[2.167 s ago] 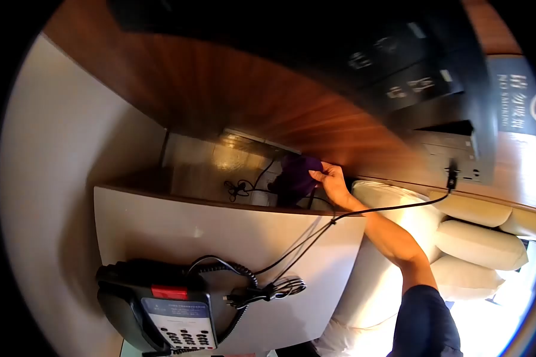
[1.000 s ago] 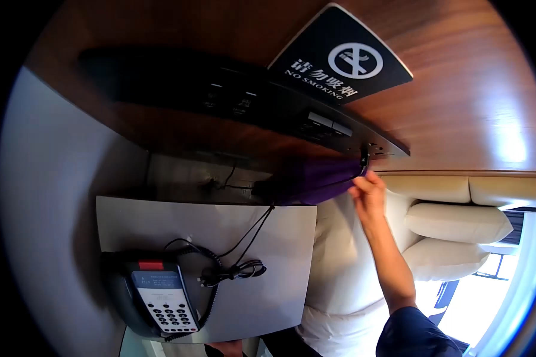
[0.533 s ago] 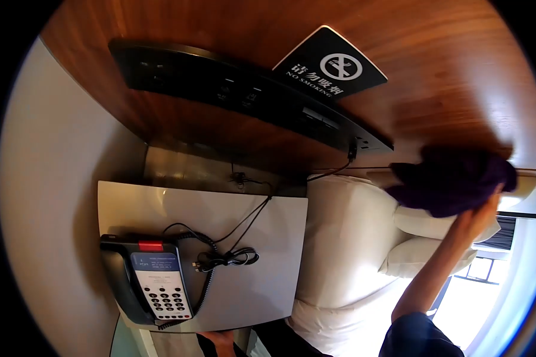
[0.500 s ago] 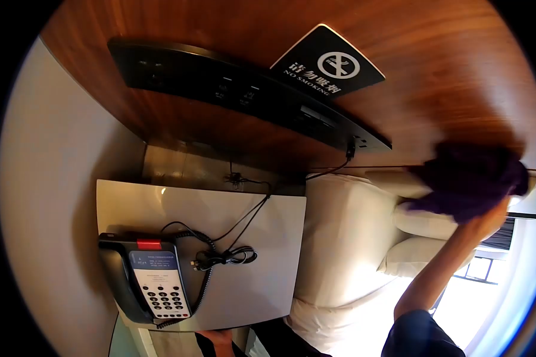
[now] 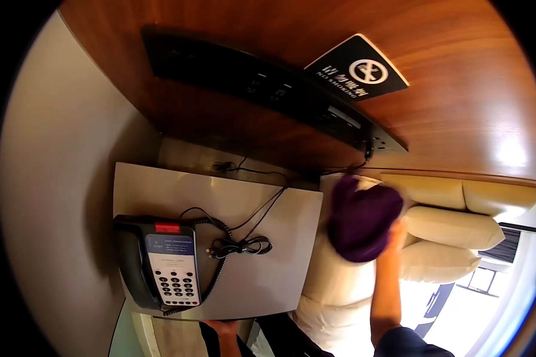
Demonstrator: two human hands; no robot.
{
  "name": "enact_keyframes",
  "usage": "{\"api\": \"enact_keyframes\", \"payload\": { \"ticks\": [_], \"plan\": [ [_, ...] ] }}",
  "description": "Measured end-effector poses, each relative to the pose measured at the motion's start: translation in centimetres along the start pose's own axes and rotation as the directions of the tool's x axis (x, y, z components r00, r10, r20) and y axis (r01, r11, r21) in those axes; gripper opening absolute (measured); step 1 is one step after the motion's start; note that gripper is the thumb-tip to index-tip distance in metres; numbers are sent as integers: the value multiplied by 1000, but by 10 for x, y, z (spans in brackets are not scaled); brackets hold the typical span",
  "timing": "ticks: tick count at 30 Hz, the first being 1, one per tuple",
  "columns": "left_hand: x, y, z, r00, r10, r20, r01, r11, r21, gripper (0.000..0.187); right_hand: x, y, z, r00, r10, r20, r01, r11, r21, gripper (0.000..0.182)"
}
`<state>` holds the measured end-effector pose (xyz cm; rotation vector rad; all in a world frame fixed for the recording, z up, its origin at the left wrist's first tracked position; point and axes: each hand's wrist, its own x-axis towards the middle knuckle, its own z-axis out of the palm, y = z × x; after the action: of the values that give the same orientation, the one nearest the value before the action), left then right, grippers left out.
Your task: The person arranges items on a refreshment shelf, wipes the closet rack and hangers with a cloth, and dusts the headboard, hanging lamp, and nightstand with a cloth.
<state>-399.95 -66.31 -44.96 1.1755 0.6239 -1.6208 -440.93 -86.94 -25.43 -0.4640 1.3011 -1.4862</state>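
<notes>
A bunched purple cloth [image 5: 366, 223] is in my right hand [image 5: 394, 238], which is slightly blurred and closed on it. Cloth and hand are above the cream bed [image 5: 333, 279], just right of the bedside table [image 5: 280, 262] and below the wall panel's right end. My left hand [image 5: 221, 328] shows only in part at the bottom, by the table's front edge, and its fingers are hidden. On the table stand a black and white telephone [image 5: 173, 268] and a tied bundle of black cable [image 5: 241, 245].
The wooden headboard wall [image 5: 458, 71] carries a black socket panel [image 5: 250, 80] and a no-smoking sign [image 5: 360, 68]. A plugged-in black cord [image 5: 368, 156] hangs from the panel. Pillows [image 5: 452, 229] lie on the right, and a grey wall [image 5: 53, 178] stands on the left.
My right hand has carried the purple cloth left and slightly down, from the headboard's right side to near the table. The view has shifted a little. My left hand stays low by the table.
</notes>
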Motion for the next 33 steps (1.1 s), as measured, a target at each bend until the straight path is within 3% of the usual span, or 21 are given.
{"api": "enact_keyframes", "payload": {
  "ticks": [1, 2, 3, 4, 6, 8, 9, 10, 12, 16, 19, 20, 21, 24, 25, 28, 30, 31, 32, 33],
  "plan": [
    [1, 0, -5, 1000, -9, -2, 9, 1000, -7, 79, 4, 25, 33, 973, 172, 154, -159, 983, -94, 46],
    [1, 3, -11, 1000, -26, -5, 26, 1000, -7, 79, 4, 48, 36, 926, 365, 96, -298, 863, -409, 43],
    [3, 3, -23, 1000, -5, -7, 6, 998, 59, 82, 15, 54, 61, 888, 432, 157, -241, 728, -642, 37],
    [9, 1, -39, 1000, 22, 1, -22, 993, 117, 84, 26, 66, 70, 956, 159, 248, 93, 636, -766, 30],
    [14, 3, -38, 997, 55, 46, -62, 985, 159, 89, 71, 88, 66, 921, -193, 339, 379, 239, -894, 26],
    [6, 2, -14, 991, 54, 120, -71, 988, 138, 93, 103, 115, 61, 977, -23, 211, 208, 306, -929, 29],
    [11, -4, -38, 991, 122, 46, -125, 990, 62, 82, 108, 127, 65, 959, 280, -39, -37, -11, -999, 40],
    [8, -1, -30, 994, 100, 45, -103, 993, 63, 82, 104, 145, 55, 989, 115, 91, 102, -87, -991, 48],
    [3, 1, -12, 995, 84, 56, -87, 995, 41, 81, 105, 140, 54, 979, 132, 153, 161, -54, -985, 51],
    [-1, 2, -2, 992, 102, 80, -103, 995, 14, 78, 102, 139, 51, 988, 122, 99, 118, -155, -981, 52],
    [-4, 0, -10, 994, 92, 55, -97, 991, 92, 79, 99, 142, 56, 999, 19, 49, 52, -193, -980, 51],
    [-9, 2, 7, 998, 59, 19, -60, 998, 37, 78, 100, 143, 54, 999, 2, 38, 37, -209, -977, 50],
    [-15, 4, 25, 999, 26, -18, -27, 999, -21, 78, 99, 139, 57, 999, 22, 36, 40, -198, -979, 50],
    [-15, 12, 39, 998, 47, 50, -49, 998, 35, 80, 95, 135, 56, 998, -8, 62, 60, -165, -984, 50],
    [-17, 8, 37, 998, 52, 46, -53, 998, 16, 82, 91, 122, 68, 998, 65, -15, -1, -197, -980, 51],
    [-6, 5, 20, 997, 40, 74, -40, 999, 1, 86, 33, 104, 87, 980, -177, 89, 149, 361, -920, 52],
    [-1, 4, 13, 995, 12, 101, -14, 1000, 23, 88, -23, 89, 98, 955, -171, 241, 295, 524, -799, 69],
    [8, 0, -11, 991, -51, 120, 51, 999, 2, 87, -47, 96, 98, 924, -118, 364, 378, 420, -825, 73],
    [0, 9, -11, 990, -138, 36, 132, 981, 140, 86, -65, 105, 101, 883, -46, 468, 457, 314, -832, 79],
    [-11, 25, -7, 976, -211, -58, 219, 937, 273, 85, -82, 124, 110, 890, -94, 447, 456, 176, -872, 75]
  ]
}}
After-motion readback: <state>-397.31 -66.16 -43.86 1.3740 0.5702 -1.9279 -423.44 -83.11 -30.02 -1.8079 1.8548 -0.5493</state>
